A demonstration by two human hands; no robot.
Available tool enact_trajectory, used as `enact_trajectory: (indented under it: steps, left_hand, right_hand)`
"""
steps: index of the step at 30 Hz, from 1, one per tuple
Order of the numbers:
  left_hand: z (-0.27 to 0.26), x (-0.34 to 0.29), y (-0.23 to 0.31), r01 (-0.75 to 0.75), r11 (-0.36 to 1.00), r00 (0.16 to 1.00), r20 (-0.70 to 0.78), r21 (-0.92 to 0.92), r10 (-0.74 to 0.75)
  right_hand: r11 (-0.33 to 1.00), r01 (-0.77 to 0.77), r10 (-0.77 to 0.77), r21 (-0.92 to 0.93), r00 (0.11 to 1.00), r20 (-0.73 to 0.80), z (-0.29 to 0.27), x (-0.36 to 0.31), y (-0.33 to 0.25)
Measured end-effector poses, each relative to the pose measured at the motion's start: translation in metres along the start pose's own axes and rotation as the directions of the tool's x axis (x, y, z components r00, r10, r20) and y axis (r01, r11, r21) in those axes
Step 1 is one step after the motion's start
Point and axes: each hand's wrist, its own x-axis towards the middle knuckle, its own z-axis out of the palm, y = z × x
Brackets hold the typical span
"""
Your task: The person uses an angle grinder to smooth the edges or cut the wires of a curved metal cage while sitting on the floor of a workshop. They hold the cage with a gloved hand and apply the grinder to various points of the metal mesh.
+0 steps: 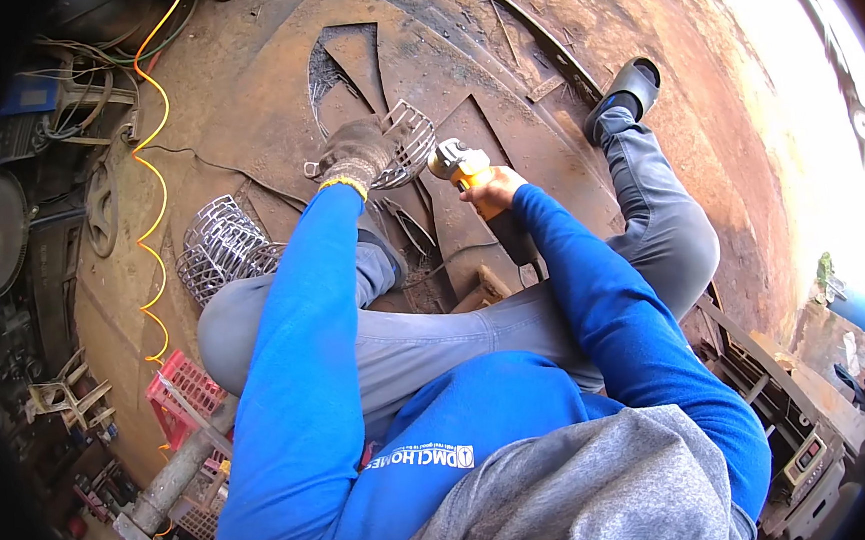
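My left hand (356, 150), in a grey knit work glove with a yellow cuff, is closed on a curved metal grille (412, 143) made of bent bars. Bare, my right hand (493, 189) wraps round the yellow and black body of an angle grinder (467, 165). The grinder's head points up and left, close to the right edge of the grille; whether its disc touches the bars cannot be made out. A pile of similar metal grilles (225, 246) lies on the ground beside my left knee.
Rusty steel plates (461, 97) with cut-outs lie under my hands. A coiled yellow-orange hose (147, 160) runs down the left. Red plastic crates (188, 385) stand near my left knee, and a large round saw blade (1, 232) at the far left. A black cable (235, 167) crosses the ground.
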Motion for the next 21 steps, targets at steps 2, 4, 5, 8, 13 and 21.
enact_trajectory:
  steps: [2, 4, 5, 8, 13, 21]
  left_hand:
    - [0.004, -0.001, 0.002, 0.000, 1.000, 1.000, -0.021, -0.008, 0.000]
    - [0.005, 0.000, -0.003, 0.008, 1.000, 1.000, -0.024, 0.013, -0.008]
    - [0.005, 0.001, -0.004, 0.008, 0.999, 1.000, -0.014, 0.037, -0.007]
    - [0.003, 0.001, -0.004, 0.022, 0.997, 1.000, 0.004, 0.070, -0.022]
    - [0.003, -0.002, 0.005, -0.010, 0.998, 0.999, 0.045, 0.060, 0.008]
    - [0.011, 0.004, 0.000, -0.046, 0.989, 0.999, -0.006, 0.144, 0.047]
  right_hand:
    - [0.998, -0.033, 0.033, 0.057, 0.999, 0.008, -0.005, 0.005, 0.011]
    - [0.983, -0.006, 0.003, 0.182, 1.000, 0.014, -0.005, 0.004, 0.013]
    - [0.957, -0.065, 0.056, 0.282, 0.998, 0.039, -0.008, -0.001, 0.010]
    - [0.910, -0.127, 0.087, 0.394, 0.989, 0.118, -0.011, 0.001, 0.012]
    - [0.847, -0.119, 0.038, 0.518, 0.986, 0.165, -0.014, -0.001, 0.014]
    - [0.891, -0.117, 0.044, 0.438, 0.984, 0.173, -0.013, 0.004, 0.012]
